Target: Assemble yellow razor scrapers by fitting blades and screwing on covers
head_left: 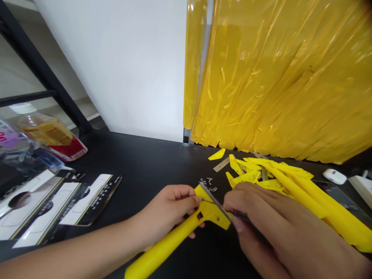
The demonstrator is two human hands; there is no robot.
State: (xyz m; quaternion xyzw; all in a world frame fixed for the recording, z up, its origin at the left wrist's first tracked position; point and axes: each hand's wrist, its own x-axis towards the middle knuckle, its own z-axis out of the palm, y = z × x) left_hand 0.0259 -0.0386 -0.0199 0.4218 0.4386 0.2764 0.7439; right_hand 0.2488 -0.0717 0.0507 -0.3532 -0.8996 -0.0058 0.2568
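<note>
You held a yellow plastic scraper (186, 228) in your left hand (167, 211) over the table (145, 162). Your right hand (279, 221) pinched a dark screwdriver (247, 219) at its metal blade (213, 199). A pile of yellow parts (296, 190) remained beside small metal bits (209, 182).

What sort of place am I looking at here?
Probably a small assembly bench: a black table holds a heap of yellow scraper parts, tiny metal pieces and printed packaging cards.

white wall (130, 66), yellow plastic sheeting (279, 77) hanging beside it, black metal frame (37, 66) at left, dark tabletop (151, 155) below
</note>
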